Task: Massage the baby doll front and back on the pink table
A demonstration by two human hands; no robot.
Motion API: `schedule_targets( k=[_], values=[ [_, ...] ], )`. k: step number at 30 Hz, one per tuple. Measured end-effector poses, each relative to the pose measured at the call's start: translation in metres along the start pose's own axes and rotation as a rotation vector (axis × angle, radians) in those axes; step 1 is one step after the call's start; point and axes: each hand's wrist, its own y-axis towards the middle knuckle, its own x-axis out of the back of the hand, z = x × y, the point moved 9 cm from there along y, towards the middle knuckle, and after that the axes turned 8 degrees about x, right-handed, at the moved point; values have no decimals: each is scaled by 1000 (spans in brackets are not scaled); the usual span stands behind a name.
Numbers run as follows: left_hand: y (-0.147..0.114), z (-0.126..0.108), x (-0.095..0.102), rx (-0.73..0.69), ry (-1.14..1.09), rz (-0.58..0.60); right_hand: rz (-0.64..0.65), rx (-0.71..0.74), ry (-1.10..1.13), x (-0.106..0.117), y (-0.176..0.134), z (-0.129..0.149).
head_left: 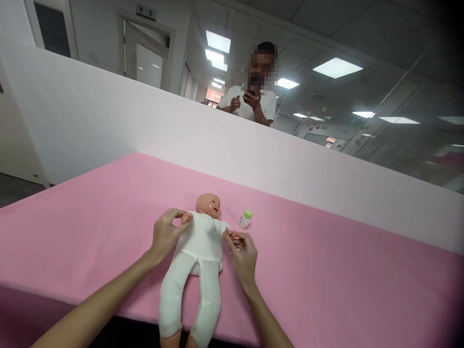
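A baby doll [201, 237] with a white cloth body lies on its back on the pink table, head away from me and legs over the near edge. Its face is turned to the right. My left hand [167, 234] is closed at the doll's small hand on the left side, thumb and fingers around it. On the other side my right hand [243, 255] pinches the doll's other hand, which is partly covered by my fingers. A small bottle [245, 219] with a green cap stands just beyond my right hand, beside the doll's head.
The pink tabletop [326, 270] stretches to both sides. Along its far edge runs a low white partition [203, 130]. Behind glass or in a mirror, a person in a white shirt [250, 104] holds something dark. A door [147, 58] stands ajar at the back left.
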Motion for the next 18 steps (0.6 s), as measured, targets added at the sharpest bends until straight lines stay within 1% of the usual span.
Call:
schedule_targets(
  k=[2, 4, 6, 8, 9, 10, 11, 13, 14, 16, 18],
  values=[
    [-18, -9, -22, -138, 183, 82, 184, 198, -111, -26, -18, 14],
    [-34, -13, -40, -260, 344, 159, 340, 385, -205, -47, -36, 22],
    [-42, -13, -51, -326, 452, 199, 427, 510, -262, -57, -48, 25],
    [-42, -13, -52, -333, 481, 218, 457, 540, -266, -58, -49, 26],
    [-39, -13, -49, -317, 455, 220, 444, 512, -248, -55, -43, 25],
    [-33, -13, -43, -282, 405, 209, 402, 458, -221, -48, -35, 23],
    [-26, -11, -33, -228, 332, 179, 327, 379, -189, -37, -24, 18],
    [-7, -2, -7, -76, 136, 85, 103, 158, -113, -4, -1, -1],
    [2, 7, 7, 16, 27, 32, -17, 32, -69, 14, 7, -16],
    [17, 35, 32, 226, -181, -58, -215, -202, 11, 47, 14, -50],
    [25, 71, 46, 445, -361, -111, -349, -383, 63, 72, 11, -85]
  ],
)
